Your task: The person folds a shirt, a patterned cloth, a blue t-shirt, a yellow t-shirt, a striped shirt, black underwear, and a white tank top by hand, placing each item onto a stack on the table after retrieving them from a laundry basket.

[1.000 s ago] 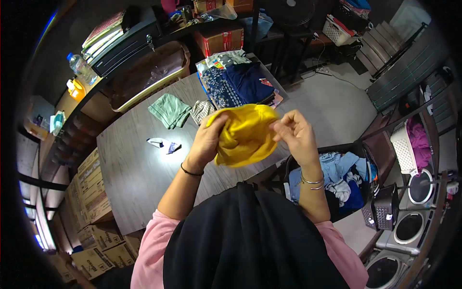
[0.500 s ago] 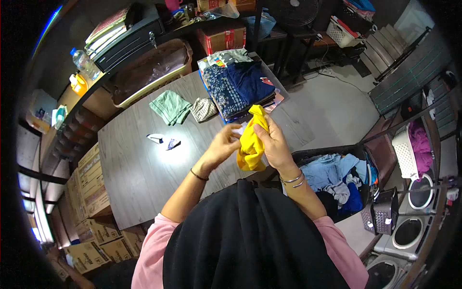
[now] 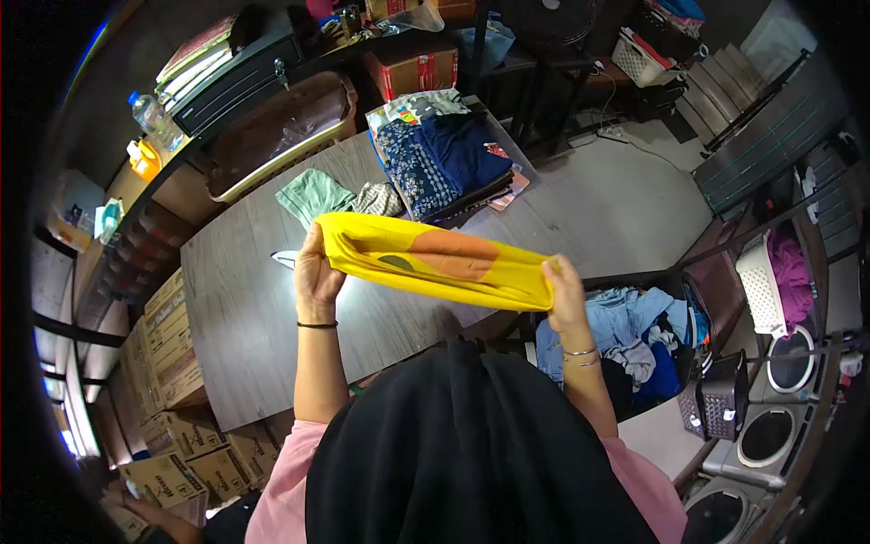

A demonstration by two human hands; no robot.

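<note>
A yellow garment [image 3: 381, 272] with an orange and a dark green patch is stretched between my two hands above the table. My left hand [image 3: 317, 272] grips its left end, and my right hand [image 3: 567, 295] grips its right end. Just beyond it on the grey wood-look table [image 3: 236, 335] lie a light green folded cloth [image 3: 313, 195] and a small patterned cloth [image 3: 377, 199]. A stack of folded clothes [image 3: 439, 159], dark blue on top, stands behind. Part of a small white and dark item [image 3: 284, 259] shows beside my left hand.
At the right stands a dark bin of clothes [image 3: 634, 317]. A brown basket [image 3: 285, 140] and a red-taped carton [image 3: 412, 72] are behind the table. Cardboard boxes [image 3: 172, 335] are stacked at left; washing machines [image 3: 766, 440] line the right. Another person's hand [image 3: 127, 499] shows lower left.
The yellow garment was bunched up between my hands and is now pulled out wide. My left hand has moved left and my right hand right.
</note>
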